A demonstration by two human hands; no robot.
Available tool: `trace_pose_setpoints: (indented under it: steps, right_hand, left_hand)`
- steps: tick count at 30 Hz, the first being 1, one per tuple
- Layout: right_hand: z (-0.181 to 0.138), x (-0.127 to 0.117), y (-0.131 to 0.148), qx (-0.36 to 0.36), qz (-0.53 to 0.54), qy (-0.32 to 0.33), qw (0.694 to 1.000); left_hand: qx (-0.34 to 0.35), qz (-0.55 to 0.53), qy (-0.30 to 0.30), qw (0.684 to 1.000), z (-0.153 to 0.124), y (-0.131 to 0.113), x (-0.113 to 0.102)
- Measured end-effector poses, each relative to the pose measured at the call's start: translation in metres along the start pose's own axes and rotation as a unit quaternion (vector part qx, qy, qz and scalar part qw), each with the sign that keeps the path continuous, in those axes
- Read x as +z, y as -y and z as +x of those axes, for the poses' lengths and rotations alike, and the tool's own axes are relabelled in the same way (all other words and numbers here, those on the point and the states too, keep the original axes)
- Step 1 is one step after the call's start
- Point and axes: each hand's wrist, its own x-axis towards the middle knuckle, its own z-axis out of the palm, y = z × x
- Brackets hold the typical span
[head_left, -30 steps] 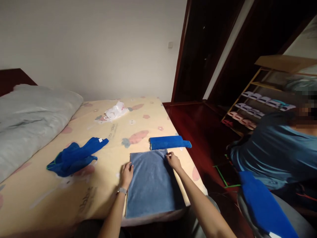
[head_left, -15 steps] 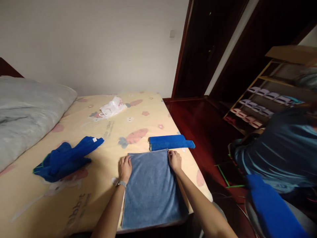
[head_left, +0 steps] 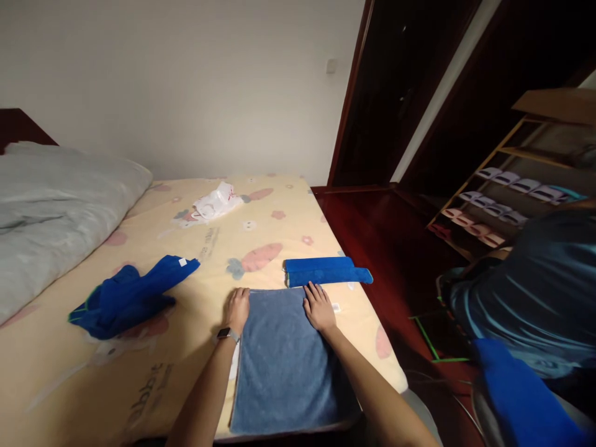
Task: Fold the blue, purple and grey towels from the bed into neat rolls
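A grey-blue towel lies spread in a flat, folded rectangle at the bed's near edge. My left hand, with a watch on its wrist, is closed on the towel's far left corner. My right hand lies flat over the far right corner, its fingers stretched out and slightly apart. Just beyond those fingertips is a folded blue cloth in a long strip. Off to the left of my left hand, a crumpled blue cloth with a white tag rests on the bed.
The bed has a cream sheet with carrot and rabbit prints. On it are a white plastic bag and a grey quilt. At right, a person in a dark shirt bends near a shoe rack; another blue cloth hangs nearby.
My right hand has let go of the towel's far right corner and now lies flat on it, a little further left. My left hand stays at its corner. The view has shifted slightly.
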Motion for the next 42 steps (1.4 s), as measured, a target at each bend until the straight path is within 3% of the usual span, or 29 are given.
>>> trace_pose_setpoints:
  steps: [7,12,14,17,19,21,24,28,32,37,40,42]
  right_hand:
    - [-0.003,-0.008,0.004,0.006,-0.006,-0.022,1.000]
    - [-0.002,-0.006,0.003,0.015,-0.013,-0.027,0.999]
    - [0.002,-0.007,0.003,0.018,-0.020,-0.014,1.000]
    - [0.002,-0.016,0.013,0.023,-0.035,0.004,0.999]
    - [-0.014,-0.025,0.030,0.007,-0.038,0.002,0.999]
    - [-0.047,-0.033,0.048,-0.031,-0.031,-0.003,0.999]
    - [-0.113,-0.037,0.063,-0.065,-0.015,0.011,0.998]
    - [-0.173,-0.039,0.045,0.014,-0.011,0.029,0.999]
    - [-0.183,-0.049,0.023,0.053,0.008,0.047,0.997]
    - [-0.197,-0.067,0.018,0.085,0.034,0.026,0.995]
    - [-0.217,-0.080,0.014,0.154,0.071,0.004,0.986]
    - [-0.229,-0.088,0.012,0.224,0.116,0.026,0.967]
  left_hand:
    - [-0.030,0.005,-0.032,0.999,0.010,-0.005,0.001]
    - [-0.061,0.008,-0.055,0.997,-0.002,-0.009,0.001]
    - [-0.049,0.006,-0.073,0.996,-0.017,-0.019,-0.005]
    - [0.051,-0.007,-0.063,0.997,-0.052,-0.045,-0.014]
    - [0.115,-0.008,-0.021,0.993,-0.082,-0.060,-0.017]
    - [0.122,0.002,0.014,0.992,-0.112,-0.067,-0.016]
    - [0.067,0.018,0.028,0.997,-0.152,-0.062,-0.012]
    - [0.010,0.010,0.025,1.000,-0.195,-0.046,-0.012]
    - [-0.014,-0.014,0.023,1.000,-0.234,-0.039,-0.021]
    - [-0.047,-0.111,-0.015,0.993,-0.266,-0.038,-0.036]
    - [-0.120,-0.179,-0.062,0.974,-0.275,-0.041,-0.045]
    - [-0.187,-0.185,-0.068,0.962,-0.278,-0.042,-0.049]
